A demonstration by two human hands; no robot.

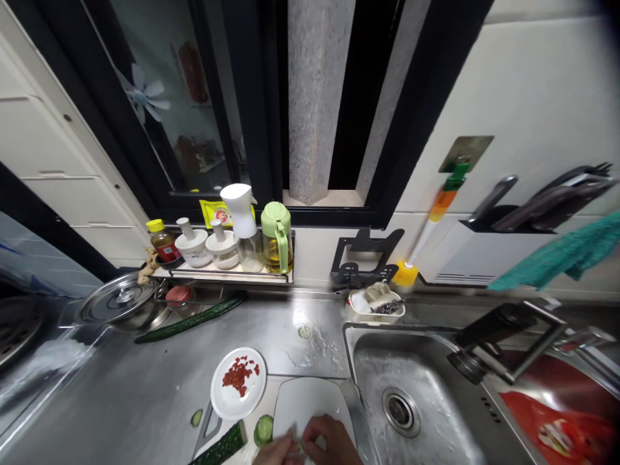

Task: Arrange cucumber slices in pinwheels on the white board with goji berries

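Nearest the camera, both hands meet at the bottom edge of the view over a white cutting board point(310, 403). The left hand point(272, 454) and the right hand point(329, 440) are drawn together, fingertips pinching a small pale piece point(296, 445) between them; what the piece is cannot be told, as it is small and partly cut off by the frame.

Just left of the hands lies a cut cucumber stub point(221, 447), and beside it a round cucumber slice point(263, 429) at the board's left edge. In my judgement, fine fingertip work here goes best with the piece kept low over the board, so that scraps fall on it and not on the wet desk point(121, 400).

Containers, near to far:
- White plate point(220, 400), left of the board: holds a small heap of red bits, possibly dried berries.
- Sink point(411, 394), right of the board: basin wet, drain open, nothing in it.
- Red tub point(557, 420), far right: contents blurred.
- Small white dish point(375, 305), behind the sink: holds a scrubber and a soap-like piece.
- Steel pot point(121, 303) with its lid on, far left: contents hidden.
- Rack point(227, 274) by the window: a brown-sauce bottle, two white lidded jars, a spray bottle, a green-capped oil jug.

A whole cucumber point(191, 320) lies on the desk before the rack. A stray slice point(304, 332) sits well apart, mid-desk.
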